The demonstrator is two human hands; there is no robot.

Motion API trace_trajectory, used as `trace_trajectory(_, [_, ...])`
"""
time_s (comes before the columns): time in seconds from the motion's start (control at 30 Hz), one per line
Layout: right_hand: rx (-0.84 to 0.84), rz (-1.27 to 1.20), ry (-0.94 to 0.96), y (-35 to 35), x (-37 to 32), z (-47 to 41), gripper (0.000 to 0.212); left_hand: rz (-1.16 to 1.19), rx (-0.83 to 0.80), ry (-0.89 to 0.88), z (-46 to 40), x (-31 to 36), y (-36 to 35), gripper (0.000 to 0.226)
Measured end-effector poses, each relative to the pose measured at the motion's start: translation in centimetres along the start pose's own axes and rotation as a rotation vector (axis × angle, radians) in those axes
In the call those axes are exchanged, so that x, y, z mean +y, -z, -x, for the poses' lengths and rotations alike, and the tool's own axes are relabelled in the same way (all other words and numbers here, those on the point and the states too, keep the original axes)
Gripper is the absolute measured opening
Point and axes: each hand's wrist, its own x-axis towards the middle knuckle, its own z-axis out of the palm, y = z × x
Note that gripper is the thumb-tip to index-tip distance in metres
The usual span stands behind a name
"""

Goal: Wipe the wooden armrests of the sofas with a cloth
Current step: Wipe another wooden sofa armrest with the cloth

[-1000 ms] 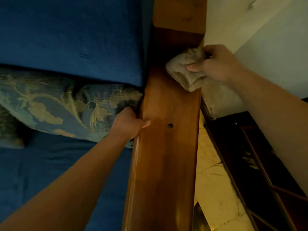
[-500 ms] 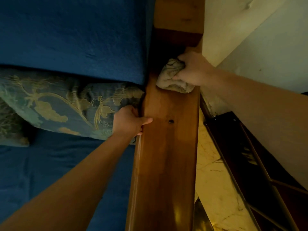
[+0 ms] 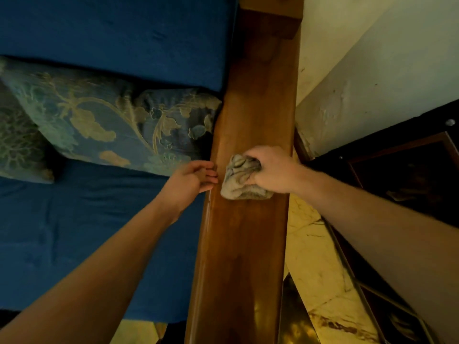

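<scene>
A long wooden armrest [image 3: 243, 244] runs from the bottom of the view up to the sofa's back. My right hand [image 3: 273, 170] presses a crumpled grey cloth [image 3: 242, 181] flat on the armrest's top, about halfway along it. My left hand [image 3: 191, 180] rests against the armrest's inner left edge, level with the cloth, fingers loosely extended and holding nothing. The blue sofa seat [image 3: 87, 232] lies to the left of the armrest.
A patterned blue and gold cushion [image 3: 111, 125] leans against the armrest's inner side. A pale wall [image 3: 372, 70] stands to the right, with a dark wooden cabinet [image 3: 409, 175] below it. Marble floor [image 3: 318, 269] shows between armrest and cabinet.
My right hand has dragged the cloth along the armrest from the far end near the sofa's back toward me. My left hand has loosened its grip on the armrest's edge.
</scene>
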Motion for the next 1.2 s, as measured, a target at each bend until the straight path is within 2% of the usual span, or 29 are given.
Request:
trace_trajectory(0.1, [-0.053, 0.029, 0.018, -4.7, -0.6, 3.7, 0.055, -0.002, -0.02, 0.003, 1.4, -1.1, -0.7, 0.029])
trace_trajectory(0.2, [-0.037, 0.035, 0.047, -8.7, -0.8, 7.0, 0.048, -0.063, -0.027, -0.011, 2.0, -1.4, -1.2, 0.03])
trace_trajectory(0.27, [-0.024, 0.007, 0.073, -10.2, -0.9, 8.7, 0.047, -0.11, -0.031, -0.026, 2.1, -1.2, -1.2, 0.03])
trace_trajectory(0.37, [-0.11, -0.044, 0.087, -11.3, -1.0, 10.4, 0.05, -0.115, -0.052, -0.013, 2.5, -0.9, -1.1, 0.03])
trace_trajectory(0.5, [-0.109, -0.576, -0.133, -7.4, 1.2, 11.3, 0.04, -0.118, -0.049, -0.043, 2.3, 0.0, -1.2, 0.029])
trace_trajectory(0.6, [-0.076, -0.937, -0.201, -2.6, 5.2, 9.4, 0.031, -0.101, -0.034, -0.037, 1.7, 0.3, -1.1, 0.028])
trace_trajectory(0.7, [-0.01, -1.077, -0.196, 1.1, 8.2, 6.2, 0.041, -0.138, -0.05, -0.035, 1.1, 0.2, -1.7, 0.023])
trace_trajectory(0.8, [0.044, -1.034, -0.212, 4.2, 8.8, 2.5, 0.062, -0.143, -0.019, -0.073, -0.1, 0.9, -2.1, 0.018])
trace_trajectory(0.9, [0.017, -0.982, -0.164, 6.8, 8.4, -1.1, 0.058, -0.278, 0.084, -0.16, -1.6, 1.7, -2.2, 0.01])
trace_trajectory(1.0, [0.084, -0.883, -0.106, 10.4, 6.3, -5.2, 0.049, -0.32, 0.206, -0.187, -4.0, 3.2, -2.1, 0.006])
trace_trajectory(1.07, [0.182, -0.761, -0.059, 13.5, 4.8, -8.4, 0.036, -0.265, 0.242, -0.176, -6.0, 5.0, -1.9, 0.007])
trace_trajectory(1.17, [0.282, -0.432, -0.081, 15.2, 3.1, -12.3, 0.059, -0.179, 0.249, -0.176, -8.2, 7.2, -2.1, 0.017])
trace_trajectory(1.2, [0.319, -0.332, -0.084, 14.8, 2.8, -13.3, 0.06, -0.149, 0.245, -0.162, -9.1, 7.9, -2.1, 0.021])
